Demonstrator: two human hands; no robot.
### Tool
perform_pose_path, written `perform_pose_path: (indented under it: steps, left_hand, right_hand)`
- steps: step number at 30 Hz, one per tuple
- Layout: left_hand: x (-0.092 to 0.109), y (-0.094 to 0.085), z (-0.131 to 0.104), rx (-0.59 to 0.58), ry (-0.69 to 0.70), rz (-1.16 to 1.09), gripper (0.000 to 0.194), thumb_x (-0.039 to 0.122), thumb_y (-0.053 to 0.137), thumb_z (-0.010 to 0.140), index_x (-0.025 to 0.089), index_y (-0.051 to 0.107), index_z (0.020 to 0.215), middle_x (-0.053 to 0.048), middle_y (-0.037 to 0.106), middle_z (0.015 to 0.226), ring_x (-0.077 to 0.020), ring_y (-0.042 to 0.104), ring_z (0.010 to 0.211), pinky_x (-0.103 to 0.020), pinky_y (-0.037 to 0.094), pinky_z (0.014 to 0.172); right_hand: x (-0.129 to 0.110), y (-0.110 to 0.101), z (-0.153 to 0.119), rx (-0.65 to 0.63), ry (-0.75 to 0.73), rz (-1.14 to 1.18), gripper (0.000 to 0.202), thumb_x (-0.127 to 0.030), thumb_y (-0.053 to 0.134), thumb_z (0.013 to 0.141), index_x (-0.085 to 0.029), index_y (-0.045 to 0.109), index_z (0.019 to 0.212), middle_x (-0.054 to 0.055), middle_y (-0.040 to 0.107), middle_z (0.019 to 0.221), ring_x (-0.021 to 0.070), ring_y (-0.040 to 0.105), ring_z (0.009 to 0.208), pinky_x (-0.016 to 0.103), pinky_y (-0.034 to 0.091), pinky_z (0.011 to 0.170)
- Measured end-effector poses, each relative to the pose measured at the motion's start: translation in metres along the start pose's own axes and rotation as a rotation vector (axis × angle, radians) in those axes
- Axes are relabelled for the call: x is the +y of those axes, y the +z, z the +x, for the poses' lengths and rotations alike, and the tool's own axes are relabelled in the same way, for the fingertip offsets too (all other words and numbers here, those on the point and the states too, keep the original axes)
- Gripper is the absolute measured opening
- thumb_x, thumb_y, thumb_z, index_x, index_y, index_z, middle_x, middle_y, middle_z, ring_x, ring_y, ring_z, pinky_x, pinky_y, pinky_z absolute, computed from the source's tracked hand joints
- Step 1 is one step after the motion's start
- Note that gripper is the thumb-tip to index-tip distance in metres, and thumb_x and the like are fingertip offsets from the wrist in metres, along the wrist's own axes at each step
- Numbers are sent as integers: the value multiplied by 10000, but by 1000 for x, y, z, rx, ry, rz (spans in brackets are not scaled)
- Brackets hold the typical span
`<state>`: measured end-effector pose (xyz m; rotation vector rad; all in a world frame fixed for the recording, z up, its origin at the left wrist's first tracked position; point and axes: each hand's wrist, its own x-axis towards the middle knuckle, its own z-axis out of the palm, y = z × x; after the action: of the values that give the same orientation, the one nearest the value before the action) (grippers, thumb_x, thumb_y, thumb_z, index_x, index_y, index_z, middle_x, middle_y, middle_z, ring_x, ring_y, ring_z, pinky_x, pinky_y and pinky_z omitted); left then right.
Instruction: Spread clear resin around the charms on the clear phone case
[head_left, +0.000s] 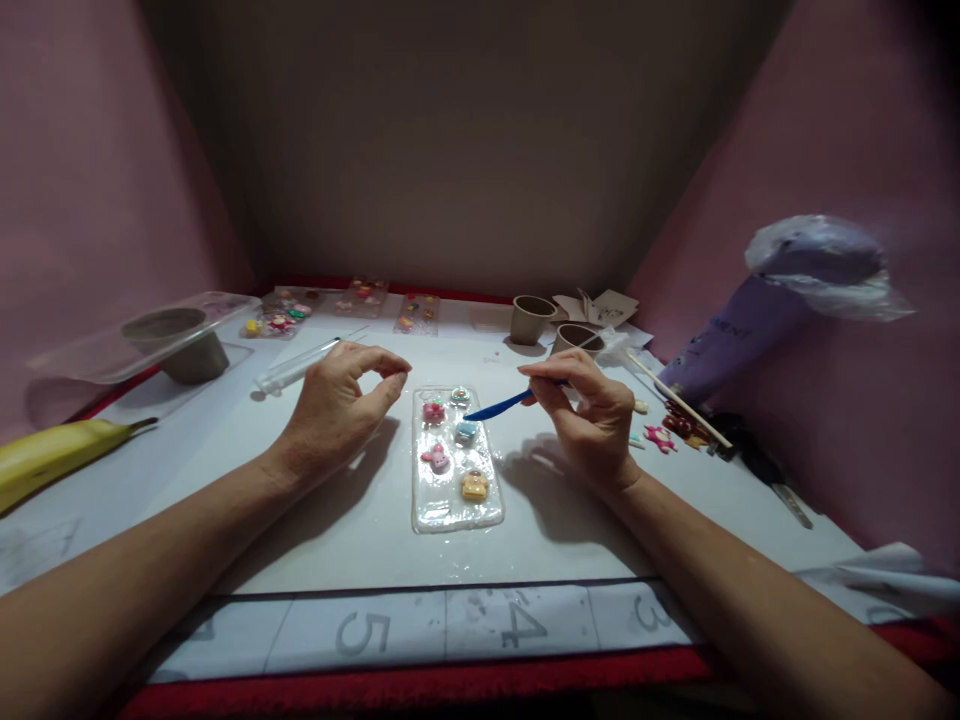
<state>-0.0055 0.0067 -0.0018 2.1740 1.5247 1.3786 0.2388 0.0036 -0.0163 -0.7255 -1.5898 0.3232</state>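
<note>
The case [450,510] lay flat on the bench [322,550] between the two hands, presumably so that both could reach it; the right hand [585,415] gripped the blue knife [499,406] in a pen-like pinch, a hold judged to favour fine control; its tip was over the blue charm [465,434], though contact could not be confirmed. The left hand [337,400] was beside the case, thumb and forefinger drawn together; whether anything small was pinched there could not be told.

Count: one knife; one case, bearing five charms, one of them blue; three decorated pieces at the back, including the middle one [362,296], apparently set there to leave working room; three cups, one at left [191,350] and two at right, including the rear one [531,322]; one syringe [296,369]; one banana [64,455]; one stick [679,400], its upper end near the front right cup.
</note>
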Motion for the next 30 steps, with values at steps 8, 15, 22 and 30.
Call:
perform_pose_path:
  steps: [8, 15, 22, 30]
  left_hand:
    - [1, 0, 0, 0, -3, 5, 135, 305, 604, 775, 233, 713, 807, -28, 707, 835, -217, 620, 871, -359, 485, 832]
    - [3, -1, 0, -10, -21, 8, 135, 320, 606, 771, 241, 710, 806, -28, 706, 846, -218, 622, 869, -359, 491, 829]
    - [3, -1, 0, -3, -24, 13, 129, 319, 607, 774, 250, 712, 804, -27, 707, 839, -219, 623, 868, -353, 491, 797]
    - [5, -2, 0, -15, -30, 20, 125, 307, 609, 772, 244, 713, 800, -29, 705, 834, -222, 620, 871, -353, 491, 799]
  right_hand:
    - [-1, -1, 0, -2, 5, -32, 153, -138, 619, 822, -223, 740, 860, 8, 589, 759, 130, 605, 663, 284, 567, 543]
    - [0, 0, -1, -35, 31, -28, 149, -140, 614, 826, -215, 738, 861, 4, 583, 781, 112, 603, 620, 284, 569, 538]
    - [-1, 0, -1, -46, 78, -59, 116, -184, 623, 826, -217, 732, 848, 7, 603, 781, 114, 606, 605, 294, 574, 548]
    - [1, 0, -1, -45, 82, -49, 113, -171, 627, 831, -210, 730, 860, 3, 611, 791, 104, 623, 589, 278, 557, 547]
